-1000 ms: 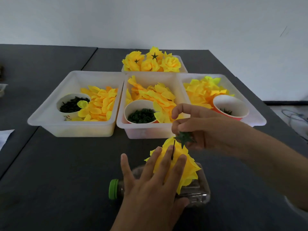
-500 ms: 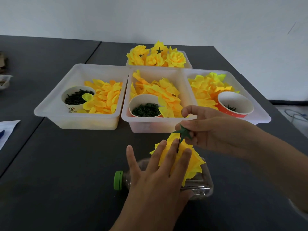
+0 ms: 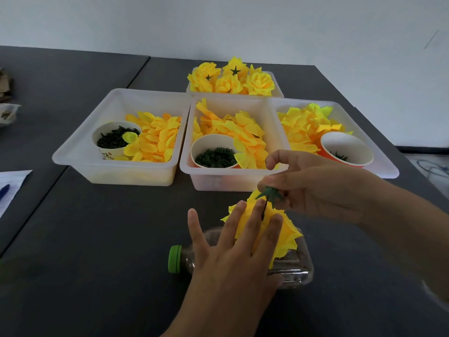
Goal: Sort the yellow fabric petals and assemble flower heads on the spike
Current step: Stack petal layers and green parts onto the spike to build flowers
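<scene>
Left hand (image 3: pixel 233 259) flat on petals (image 3: pixel 286 237); right hand (image 3: pixel 313 188) pinches calyx (image 3: pixel 271 192).

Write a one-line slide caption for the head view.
Left hand presses yellow petals on spike; right hand pinches green calyx.

dim, soft light; wide-angle bending; blurred lower right edge.
</scene>
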{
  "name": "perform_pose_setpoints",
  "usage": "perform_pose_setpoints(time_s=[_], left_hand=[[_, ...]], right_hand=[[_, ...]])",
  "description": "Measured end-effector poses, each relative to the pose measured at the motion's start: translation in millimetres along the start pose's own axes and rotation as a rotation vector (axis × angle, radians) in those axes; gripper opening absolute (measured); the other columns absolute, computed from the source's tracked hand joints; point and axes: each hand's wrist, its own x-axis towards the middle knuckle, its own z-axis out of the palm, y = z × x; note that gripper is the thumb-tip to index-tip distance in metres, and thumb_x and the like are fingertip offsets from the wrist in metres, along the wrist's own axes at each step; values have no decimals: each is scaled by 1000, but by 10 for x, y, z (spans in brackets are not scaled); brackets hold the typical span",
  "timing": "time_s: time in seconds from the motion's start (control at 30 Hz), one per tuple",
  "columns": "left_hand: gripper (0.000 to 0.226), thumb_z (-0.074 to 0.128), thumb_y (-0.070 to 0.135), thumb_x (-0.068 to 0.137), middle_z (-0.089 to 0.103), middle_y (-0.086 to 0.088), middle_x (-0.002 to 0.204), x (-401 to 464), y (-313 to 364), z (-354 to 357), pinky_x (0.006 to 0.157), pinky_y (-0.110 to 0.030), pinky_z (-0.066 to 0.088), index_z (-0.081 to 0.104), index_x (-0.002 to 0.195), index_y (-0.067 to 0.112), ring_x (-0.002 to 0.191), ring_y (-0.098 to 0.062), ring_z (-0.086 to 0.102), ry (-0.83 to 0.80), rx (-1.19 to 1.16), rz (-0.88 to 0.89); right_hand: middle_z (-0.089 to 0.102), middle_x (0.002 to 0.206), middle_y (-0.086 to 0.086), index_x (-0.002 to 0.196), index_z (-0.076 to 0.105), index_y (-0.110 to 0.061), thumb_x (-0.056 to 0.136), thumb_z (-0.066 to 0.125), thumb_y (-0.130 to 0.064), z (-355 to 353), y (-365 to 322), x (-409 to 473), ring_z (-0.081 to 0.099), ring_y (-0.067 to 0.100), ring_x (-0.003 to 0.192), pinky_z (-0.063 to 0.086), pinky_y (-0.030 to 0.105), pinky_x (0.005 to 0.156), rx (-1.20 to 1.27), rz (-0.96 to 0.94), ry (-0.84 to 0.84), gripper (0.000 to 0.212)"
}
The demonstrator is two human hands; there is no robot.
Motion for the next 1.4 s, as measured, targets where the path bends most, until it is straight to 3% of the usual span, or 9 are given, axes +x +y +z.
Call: perform_pose_setpoints(time_s=[0.1,0.43,0.57,0.7,0.87,0.97,1.1,1.4], left_hand=[[89,72,75,53,58,-1,136,5,5,-2,84,-75,31,62,129,30,122,-24,58,-5,-5,-5],[89,75,72,54,62,0,132,10,8,17,84,-78,31,61,131,29,124,-25,57,-21,-34,-32],[87,75,70,56,64,4,127,-7,-5,1,86,-77,29,58,132,30,126,-25,54,-34,-48,-35],[86,72,69,60,58,0,137,-25,6,-5,87,-77,27,55,136,33,130,-27,50,-69,-50,-42],[94,73,71,58,51,-9,144,-16,10,-31,86,-75,28,47,141,36,130,-31,50,-122,-59,-80],[94,75,71,56,52,-9,143,-18,2,-40,85,-75,31,48,140,39,129,-31,51,-148,-68,-88],[96,70,74,59,50,-14,144,-45,1,-39,84,-75,31,39,144,43,130,-35,48,-157,-70,-85],[93,63,74,64,37,-20,151,-84,-24,13,89,-76,21,29,147,47,137,-42,35,-153,-97,-26]], right_hand=[[58,83,19,99,47,-9,89,57,2,7,1,9,55,15,56,47,22,51,-94,-19,37,18],[62,78,-1,93,52,-20,87,64,-10,79,129,-10,60,13,71,52,30,69,-710,-399,226,16],[61,79,-14,86,62,-27,91,59,-28,13,44,-120,55,9,72,43,17,63,-888,-605,295,6],[63,75,-4,84,66,-27,84,69,-36,-5,-15,-211,57,17,69,50,34,63,-1002,-529,97,9],[64,71,-14,78,66,-27,80,74,-19,99,81,-157,61,8,73,45,17,63,-1200,-515,29,11],[63,70,-18,76,66,-26,80,74,-19,105,94,-121,61,2,73,42,11,63,-1206,-495,68,11],[63,68,-13,74,66,-26,79,73,-27,102,92,-117,60,3,73,44,14,64,-1239,-455,77,9],[60,66,-9,67,59,-25,81,73,-20,88,147,-84,56,11,69,43,20,59,-1189,-444,12,20]])
